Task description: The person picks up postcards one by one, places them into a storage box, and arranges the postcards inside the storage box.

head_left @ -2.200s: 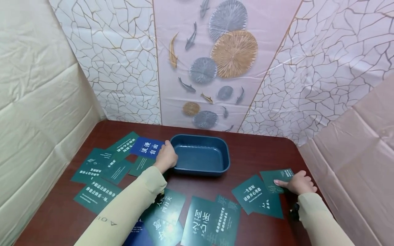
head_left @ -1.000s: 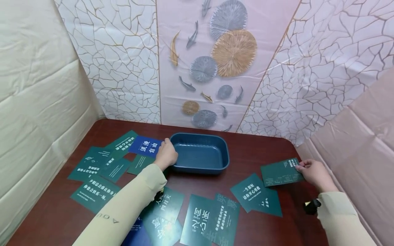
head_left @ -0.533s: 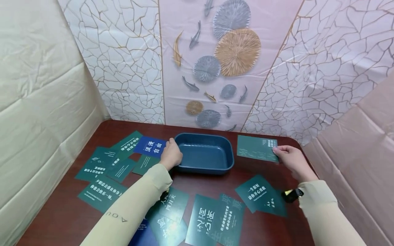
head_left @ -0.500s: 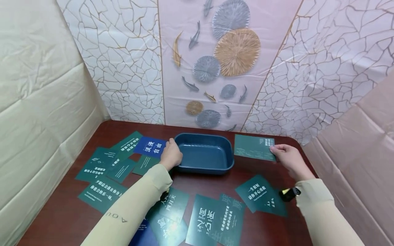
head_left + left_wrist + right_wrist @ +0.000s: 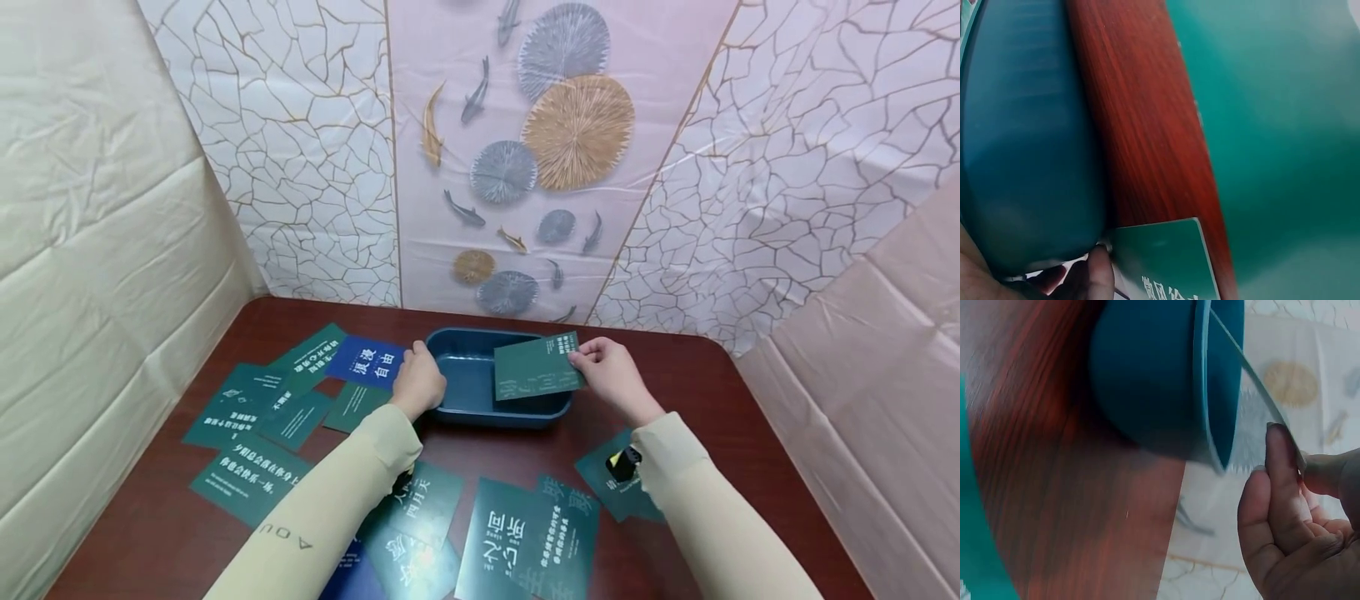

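My right hand [image 5: 611,375] pinches a green postcard [image 5: 536,368] by its right edge, thumb on top. The card is held tilted over the right half of a dark blue rectangular tray [image 5: 465,413], overlapping its rim in the head view. In the right wrist view the card [image 5: 1254,378] shows edge-on between thumb and fingers, its far end inside the tray mouth. My left hand [image 5: 418,383] grips the tray's left end; in the left wrist view its fingers [image 5: 1100,272] curl at the tray's end wall. A blue postcard [image 5: 363,360] lies right beside that hand.
Several green postcards [image 5: 247,475] overlap on the left of the dark red table [image 5: 675,367]. More cards [image 5: 495,533] lie at the front middle, some under the left sleeve. Others [image 5: 611,479] sit partly under the right wrist. Patterned cloth [image 5: 502,167] hangs behind.
My right hand has picked up the green postcard from the right-hand pile and carried it left to above the tray. The left hand keeps its place on the tray.
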The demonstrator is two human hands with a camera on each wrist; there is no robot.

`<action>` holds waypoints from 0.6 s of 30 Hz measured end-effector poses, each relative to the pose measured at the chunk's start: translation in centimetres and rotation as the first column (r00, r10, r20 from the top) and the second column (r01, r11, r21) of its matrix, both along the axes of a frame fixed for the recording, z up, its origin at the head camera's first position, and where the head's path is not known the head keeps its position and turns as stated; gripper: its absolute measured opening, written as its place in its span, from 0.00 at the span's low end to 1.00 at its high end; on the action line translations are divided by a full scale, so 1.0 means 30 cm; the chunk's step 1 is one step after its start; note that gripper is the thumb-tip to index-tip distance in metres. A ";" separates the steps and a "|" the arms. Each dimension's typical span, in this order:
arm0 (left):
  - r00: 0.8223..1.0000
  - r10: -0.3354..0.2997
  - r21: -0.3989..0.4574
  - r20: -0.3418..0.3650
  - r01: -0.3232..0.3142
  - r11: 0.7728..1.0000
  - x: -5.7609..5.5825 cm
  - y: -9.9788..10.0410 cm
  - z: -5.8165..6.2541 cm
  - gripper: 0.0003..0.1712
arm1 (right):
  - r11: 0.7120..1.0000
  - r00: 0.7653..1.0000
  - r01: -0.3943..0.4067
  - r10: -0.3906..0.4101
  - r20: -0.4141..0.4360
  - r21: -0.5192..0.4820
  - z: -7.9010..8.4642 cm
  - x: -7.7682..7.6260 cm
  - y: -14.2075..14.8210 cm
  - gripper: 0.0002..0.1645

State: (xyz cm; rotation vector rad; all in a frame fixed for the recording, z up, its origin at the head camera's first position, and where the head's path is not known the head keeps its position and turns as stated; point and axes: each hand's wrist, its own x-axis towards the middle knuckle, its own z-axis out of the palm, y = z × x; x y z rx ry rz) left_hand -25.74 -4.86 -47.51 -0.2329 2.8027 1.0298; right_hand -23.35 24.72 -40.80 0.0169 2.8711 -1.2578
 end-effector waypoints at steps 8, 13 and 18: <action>1.000 -0.004 0.014 -0.009 0.004 1.000 -0.004 0.009 -0.011 0.35 | 0.981 0.997 -0.072 0.075 -0.012 0.178 -0.019 0.003 -0.109 0.13; 1.000 -0.002 0.026 -0.020 0.002 1.000 -0.003 0.012 -0.010 0.36 | 0.961 0.997 -0.074 0.079 -0.011 0.266 -0.030 0.006 -0.165 0.12; 1.000 0.011 0.021 -0.012 -0.010 1.000 -0.004 0.002 -0.009 0.37 | 0.922 0.998 -0.059 0.053 0.027 0.381 -0.043 0.001 -0.210 0.18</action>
